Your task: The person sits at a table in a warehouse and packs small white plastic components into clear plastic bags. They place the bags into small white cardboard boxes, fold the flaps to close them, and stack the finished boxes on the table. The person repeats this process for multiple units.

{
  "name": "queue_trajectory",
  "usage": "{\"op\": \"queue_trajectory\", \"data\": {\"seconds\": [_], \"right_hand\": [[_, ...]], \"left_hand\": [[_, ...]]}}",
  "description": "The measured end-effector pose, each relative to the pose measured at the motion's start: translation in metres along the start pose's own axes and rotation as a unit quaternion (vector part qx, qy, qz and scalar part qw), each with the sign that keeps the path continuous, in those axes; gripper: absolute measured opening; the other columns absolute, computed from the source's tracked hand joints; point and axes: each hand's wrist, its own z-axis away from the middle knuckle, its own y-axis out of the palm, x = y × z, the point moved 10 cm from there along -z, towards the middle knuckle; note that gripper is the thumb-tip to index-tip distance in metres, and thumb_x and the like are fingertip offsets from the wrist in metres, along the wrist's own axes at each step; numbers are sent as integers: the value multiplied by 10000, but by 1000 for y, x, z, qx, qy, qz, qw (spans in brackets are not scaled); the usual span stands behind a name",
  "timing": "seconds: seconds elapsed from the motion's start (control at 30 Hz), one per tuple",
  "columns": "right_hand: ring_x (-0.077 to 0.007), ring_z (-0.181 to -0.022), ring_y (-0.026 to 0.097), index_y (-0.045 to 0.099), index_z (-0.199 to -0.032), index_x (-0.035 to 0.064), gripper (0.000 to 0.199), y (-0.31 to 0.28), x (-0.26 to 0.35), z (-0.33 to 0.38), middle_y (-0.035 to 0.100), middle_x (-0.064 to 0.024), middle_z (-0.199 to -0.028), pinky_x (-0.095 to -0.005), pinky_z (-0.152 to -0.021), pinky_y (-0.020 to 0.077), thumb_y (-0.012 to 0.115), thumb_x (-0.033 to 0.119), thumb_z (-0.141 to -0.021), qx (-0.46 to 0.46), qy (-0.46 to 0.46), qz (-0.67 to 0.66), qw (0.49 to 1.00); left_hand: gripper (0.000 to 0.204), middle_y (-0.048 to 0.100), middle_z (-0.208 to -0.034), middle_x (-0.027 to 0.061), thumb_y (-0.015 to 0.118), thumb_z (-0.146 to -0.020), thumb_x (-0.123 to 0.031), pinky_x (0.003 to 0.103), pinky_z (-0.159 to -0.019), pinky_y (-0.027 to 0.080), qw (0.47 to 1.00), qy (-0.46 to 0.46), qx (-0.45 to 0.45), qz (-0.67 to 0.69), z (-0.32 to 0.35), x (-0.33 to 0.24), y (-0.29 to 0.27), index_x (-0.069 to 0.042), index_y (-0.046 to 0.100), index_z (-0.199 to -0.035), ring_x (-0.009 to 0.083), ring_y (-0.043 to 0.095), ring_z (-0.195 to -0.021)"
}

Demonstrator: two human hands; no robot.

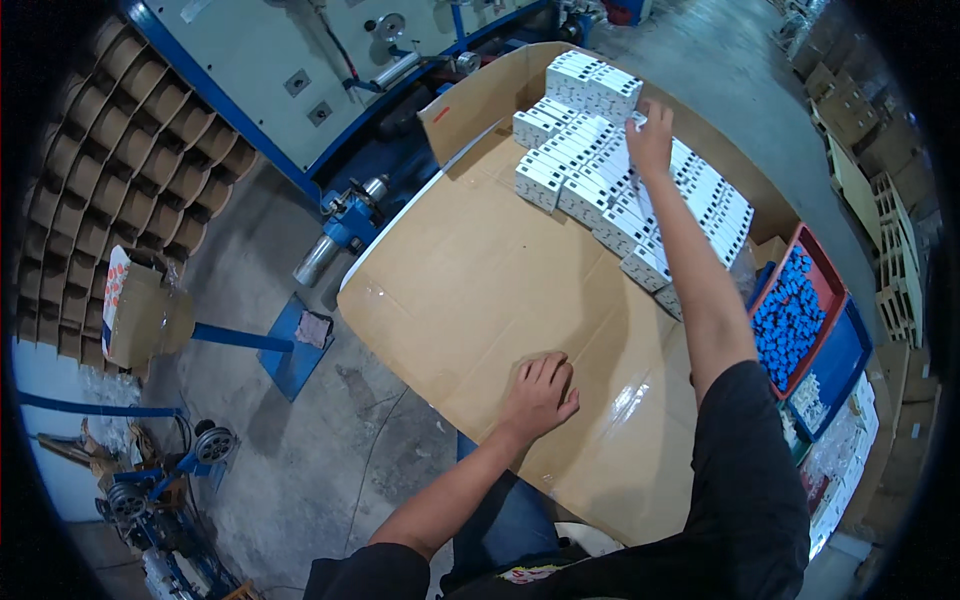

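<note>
Item, principal: white plastic housings (pixel 600 165), many, in the upper right of the frame. Oblong and boxy, set side by side in close slanting rows; dark square spots repeat along their upper faces, and small dark marks dot the end faces turned toward you. The rows step outward unevenly along their lower left edge. A taller block of housings (pixel 595 85) stands at the far end, top centre-right.

Item: your right hand (pixel 650 140), reaching up to the housings, just beside the right end of the taller block. Its fingers are bent downward; whether they grip a housing, you cannot tell from this view.

Item: your left hand (pixel 540 395), lower centre, palm down at the cardboard sheet (pixel 460 260). Its fingers are loosely curled and close together, the thumb slightly apart toward the right.

Item: the cardboard sheet, brown and creased, lying under the housings, with an upright cardboard wall (pixel 485 100) around its far side.

Item: red tray (pixel 832 290), right of frame, filled with small blue parts (pixel 795 320).

Item: blue tray (pixel 850 340), just beside and partly beneath the red one, bearing small pale pieces (pixel 810 398).
</note>
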Motion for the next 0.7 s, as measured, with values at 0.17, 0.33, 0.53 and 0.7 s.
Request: {"op": "queue_trajectory", "data": {"seconds": [0.17,0.33,0.53,0.7], "right_hand": [[-408,-993,603,624,-1141,-19,276,-104,36,136,596,-219,-1063,-428,-859,505,684,81,-891,-51,-49,-41,997],[-282,-762,613,624,-992,2,88,-222,48,353,598,-148,-913,-360,-686,497,620,-10,-904,25,108,-56,992],[-237,-779,647,663,-1025,14,106,-338,64,520,614,-120,-934,-326,-682,529,670,30,-921,110,260,-57,958],[-283,-797,678,671,-1045,29,124,-414,61,533,642,-134,-947,-369,-682,544,670,64,-925,64,237,-6,969]], "left_hand": [[375,575,-1289,150,657,-870,-303,474,-1043,405,1000,-10,19,-14,5,0,-1,-38,601,-1129,319,527,-1252],[396,583,-1293,152,666,-860,-297,485,-1052,407,999,17,-2,-47,6,1,1,-36,605,-1151,325,533,-1250],[376,604,-1271,189,678,-834,-228,512,-1003,437,998,64,-1,-18,4,-15,8,-17,627,-1141,364,562,-1202],[343,614,-1264,192,673,-875,-182,512,-1014,429,992,109,-47,-49,17,-19,6,-13,613,-1168,389,565,-1185]]}}
